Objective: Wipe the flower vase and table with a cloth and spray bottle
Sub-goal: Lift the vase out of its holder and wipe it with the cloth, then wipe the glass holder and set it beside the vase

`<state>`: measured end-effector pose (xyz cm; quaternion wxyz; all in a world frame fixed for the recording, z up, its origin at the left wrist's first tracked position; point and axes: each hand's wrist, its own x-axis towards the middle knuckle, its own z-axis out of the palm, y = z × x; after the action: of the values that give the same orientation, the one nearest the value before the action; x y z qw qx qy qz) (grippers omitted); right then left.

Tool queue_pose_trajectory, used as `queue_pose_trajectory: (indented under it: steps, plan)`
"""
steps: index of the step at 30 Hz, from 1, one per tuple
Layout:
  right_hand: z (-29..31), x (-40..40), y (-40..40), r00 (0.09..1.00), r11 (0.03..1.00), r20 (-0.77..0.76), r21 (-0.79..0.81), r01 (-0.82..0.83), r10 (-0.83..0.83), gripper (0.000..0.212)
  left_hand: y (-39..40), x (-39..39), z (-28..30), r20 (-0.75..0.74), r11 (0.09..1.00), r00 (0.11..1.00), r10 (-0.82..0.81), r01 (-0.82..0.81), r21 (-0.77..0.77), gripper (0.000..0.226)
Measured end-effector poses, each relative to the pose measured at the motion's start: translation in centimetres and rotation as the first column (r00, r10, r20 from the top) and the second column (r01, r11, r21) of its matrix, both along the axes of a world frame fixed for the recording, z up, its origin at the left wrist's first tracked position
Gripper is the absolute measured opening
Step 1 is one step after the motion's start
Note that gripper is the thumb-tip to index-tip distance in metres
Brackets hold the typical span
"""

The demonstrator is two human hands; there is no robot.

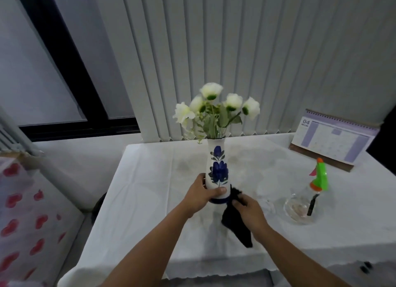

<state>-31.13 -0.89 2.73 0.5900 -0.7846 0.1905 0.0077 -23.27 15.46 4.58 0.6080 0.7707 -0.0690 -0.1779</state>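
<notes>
Black cloth (234, 222): your right hand (248, 211) pinches it closed at the upper end, and the top of it touches the lower right side of the vase; the rest hangs down toward the surface.
White vase (218, 171): it stands upright near the middle of the surface (150, 201), with blue painted flowers on the body and a blue band at the foot.
Left hand (203, 195): your grip is closed around the lower body of the vase, thumb across the front, just above the blue band.
Step in hand: you are wiping the lower part of the vase, as I judge it.
How to do it well: keep the left grip firm and low, because the vase is tall and narrow and the white flowers (216, 108) make it heavy on top.
Wiping: press the cloth lightly and go around the body, turning the vase with the left hand so no side is missed.
Risk: a strong sideways push near the foot can tip it.
Spray bottle (308, 196): it stands to the right, well apart from the vase, green head up, and no hand touches it.
Calendar (334, 143): it leans at the far right corner, out of your way.
Still to do: the surface itself is not yet wiped, I think; stains show behind the vase.
</notes>
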Motion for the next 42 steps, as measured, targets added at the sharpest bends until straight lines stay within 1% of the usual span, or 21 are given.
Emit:
queue_pose_trajectory:
  steps: [2, 4, 7, 9, 12, 18, 22, 25, 28, 30, 31, 32, 34, 35, 36, 37, 39, 40, 41, 42]
  plan:
    - [-1.5, -1.3, 0.1, 0.999, 0.999, -0.047, -0.026, -0.027, 0.026, 0.019, -0.1, 0.6, -1.1, 0.001, 0.999, 0.999, 0.038, -0.038, 0.017, 0.073]
    - [-2.5, -2.5, -0.3, 0.998, 0.999, -0.059, -0.035, 0.002, -0.004, 0.018, -0.1, 1.4, -2.4, -0.005, 0.997, 0.999, 0.052, -0.052, 0.061, 0.073]
    - [-3.5, -3.7, -2.1, 0.987, 0.991, -0.089, -0.033, 0.131, -0.134, 0.009, 0.0, 2.0, -4.5, 0.009, 0.983, 0.997, 0.074, -0.074, 0.168, 0.068]
    - [-4.0, -4.3, -3.4, 0.974, 0.979, -0.108, -0.064, 0.192, -0.199, 0.018, 0.0, 2.0, -5.7, 0.022, 0.974, 0.994, 0.112, -0.114, 0.197, 0.064]
    - [-4.0, -5.1, -4.7, 0.959, 0.961, -0.088, -0.088, 0.261, -0.269, 0.016, -0.1, 1.5, -7.1, 0.044, 0.965, 0.985, 0.165, -0.17, 0.198, 0.062]
    - [-4.1, -6.0, -6.0, 0.933, 0.933, -0.031, -0.044, 0.358, -0.359, 0.015, -0.6, -0.2, -9.4, 0.053, 0.947, 0.961, 0.27, -0.275, 0.166, 0.073]
    - [-3.8, -6.3, -7.4, 0.925, 0.925, -0.028, -0.025, 0.378, -0.379, 0.015, -0.6, -0.7, -9.7, 0.082, 0.939, 0.959, 0.271, -0.282, 0.196, 0.079]
    - [-4.1, -6.4, -8.4, 0.935, 0.935, -0.038, -0.058, 0.349, -0.351, 0.014, -0.7, -0.9, -9.6, 0.084, 0.929, 0.957, 0.279, -0.291, 0.23, 0.078]
    - [-4.0, -6.4, -9.0, 0.952, 0.949, -0.025, -0.088, 0.303, -0.306, 0.016, -0.9, -1.3, -9.2, 0.045, 0.922, 0.953, 0.301, -0.303, 0.242, 0.081]
    - [-3.8, -6.1, -9.2, 0.964, 0.956, 0.002, -0.129, 0.262, -0.264, 0.02, -1.4, -2.0, -8.8, 0.011, 0.916, 0.941, 0.339, -0.333, 0.224, 0.083]
    - [-3.7, -5.9, -9.4, 0.968, 0.957, 0.014, -0.152, 0.248, -0.249, 0.021, -1.7, -2.7, -8.7, -0.004, 0.902, 0.922, 0.388, -0.379, 0.206, 0.085]
    - [-3.6, -5.8, -9.7, 0.971, 0.955, 0.027, -0.177, 0.238, -0.237, 0.02, -2.3, -3.7, -8.7, -0.009, 0.869, 0.885, 0.465, -0.454, 0.194, 0.086]
    - [-3.8, -5.6, -10.5, 0.979, 0.946, 0.036, -0.256, 0.201, -0.198, 0.018, -4.0, -6.2, -9.2, 0.023, 0.761, 0.784, 0.621, -0.61, 0.222, 0.081]
    - [-3.9, -5.6, -11.0, 0.984, 0.938, 0.038, -0.298, 0.179, -0.176, 0.02, -5.2, -7.5, -9.5, 0.057, 0.72, 0.755, 0.653, -0.643, 0.26, 0.075]
    - [-4.1, -5.6, -11.6, 0.987, 0.929, 0.045, -0.332, 0.162, -0.156, 0.023, -6.5, -8.6, -9.8, 0.091, 0.713, 0.762, 0.641, -0.635, 0.297, 0.068]
    - [-4.2, -5.7, -12.1, 0.988, 0.922, 0.055, -0.355, 0.156, -0.146, 0.025, -7.8, -9.2, -10.1, 0.117, 0.741, 0.802, 0.585, -0.588, 0.326, 0.063]
    - [-4.5, -6.2, -13.1, 0.986, 0.912, 0.058, -0.375, 0.168, -0.157, 0.028, -10.3, -9.3, -10.3, 0.142, 0.817, 0.907, 0.396, -0.419, 0.396, 0.059]
    - [-4.7, -6.5, -13.5, 0.986, 0.907, 0.055, -0.385, 0.169, -0.16, 0.028, -11.4, -8.7, -10.2, 0.146, 0.837, 0.947, 0.286, -0.321, 0.444, 0.064]
    - [-5.0, -6.8, -14.0, 0.986, 0.904, 0.046, -0.393, 0.168, -0.163, 0.027, -12.6, -8.0, -10.1, 0.139, 0.836, 0.974, 0.18, -0.226, 0.5, 0.073]
    - [-5.3, -7.4, -14.2, 0.986, 0.906, 0.034, -0.391, 0.162, -0.161, 0.026, -13.4, -7.4, -10.0, 0.126, 0.816, 0.988, 0.09, -0.146, 0.559, 0.084]
